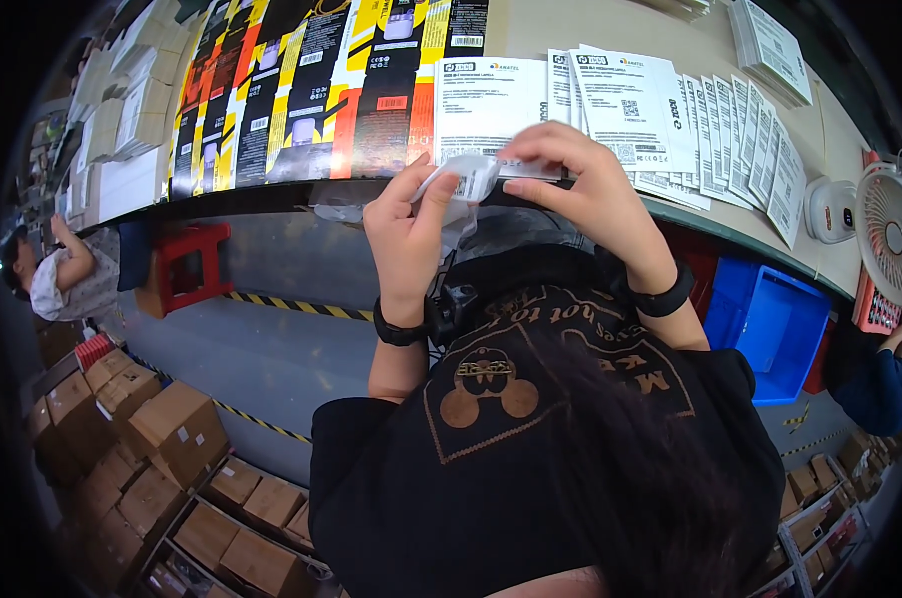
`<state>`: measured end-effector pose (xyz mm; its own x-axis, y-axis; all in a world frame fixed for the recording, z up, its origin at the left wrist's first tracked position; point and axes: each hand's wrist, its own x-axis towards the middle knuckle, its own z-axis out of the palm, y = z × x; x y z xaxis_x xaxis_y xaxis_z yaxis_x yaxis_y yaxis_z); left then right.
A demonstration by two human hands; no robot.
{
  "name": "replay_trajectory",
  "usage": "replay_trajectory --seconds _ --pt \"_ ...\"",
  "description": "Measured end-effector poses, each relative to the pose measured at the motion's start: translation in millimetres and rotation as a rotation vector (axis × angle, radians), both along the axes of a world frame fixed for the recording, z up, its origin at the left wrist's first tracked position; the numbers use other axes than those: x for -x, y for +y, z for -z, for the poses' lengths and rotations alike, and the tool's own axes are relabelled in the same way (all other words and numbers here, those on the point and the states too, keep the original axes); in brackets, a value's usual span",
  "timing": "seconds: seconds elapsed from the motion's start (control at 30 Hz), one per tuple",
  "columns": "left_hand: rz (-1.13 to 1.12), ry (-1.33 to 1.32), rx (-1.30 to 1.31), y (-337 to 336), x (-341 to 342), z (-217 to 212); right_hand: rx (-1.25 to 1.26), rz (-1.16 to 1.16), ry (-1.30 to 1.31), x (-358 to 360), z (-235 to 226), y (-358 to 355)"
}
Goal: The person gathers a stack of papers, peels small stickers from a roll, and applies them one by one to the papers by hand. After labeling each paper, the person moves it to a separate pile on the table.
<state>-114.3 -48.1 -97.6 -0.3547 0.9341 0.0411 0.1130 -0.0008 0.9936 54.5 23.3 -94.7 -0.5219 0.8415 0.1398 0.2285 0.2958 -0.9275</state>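
Surface: long worktable [530, 25] with flat black-yellow cartons [301, 80], white leaflets [670, 110], small fan [887, 224] | Room: grey floor, red stool [187, 264], blue bin [770, 319], stacked cardboard boxes [162, 429] | Hands: left hand [406, 234] and right hand [580, 184] pinch a small white packet [466, 179] at table edge | Obscured: packet contents unclear; rim bent, dark.

Even, bright overhead light on worktop [530, 25]; white leaflets [620, 100] near overexposed, print partly washed out. Glossy black-and-yellow cartons [301, 90] show soft sheen. Space under worktop dimmer; floor [271, 359] grey, flat, shadows weak. Strong fisheye: worktop edge bows, black vignette rings frame. Centre sharp; hair [630, 468] close to lens blurred. Boxes [172, 429] near rim soft, compressed.
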Motion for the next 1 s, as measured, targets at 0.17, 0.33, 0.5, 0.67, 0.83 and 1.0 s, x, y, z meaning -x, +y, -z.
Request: replay_trajectory --seconds 0.17,0.33,0.5,0.67,0.83,1.0 --pt "0.027 -0.075 0.007 -2 2 -5 -0.186 0.058 0.090 7 -8 -2" --pt "0.031 -0.062 -0.001 -3 7 0 -0.280 0.021 0.044 13 -5 -4" --pt "0.005 -0.018 0.011 -4 14 3 -0.393 -0.008 -0.080 15 -8 -2" --pt "-0.107 0.001 0.000 -2 26 5 -0.446 0.059 0.066 12 -11 2" --pt "0.105 0.441 -0.182 2 51 13 -0.140 0.287 0.197 3 -15 10" --pt "0.548 0.892 -0.155 5 39 25 0.221 0.319 0.254 3 0 20"
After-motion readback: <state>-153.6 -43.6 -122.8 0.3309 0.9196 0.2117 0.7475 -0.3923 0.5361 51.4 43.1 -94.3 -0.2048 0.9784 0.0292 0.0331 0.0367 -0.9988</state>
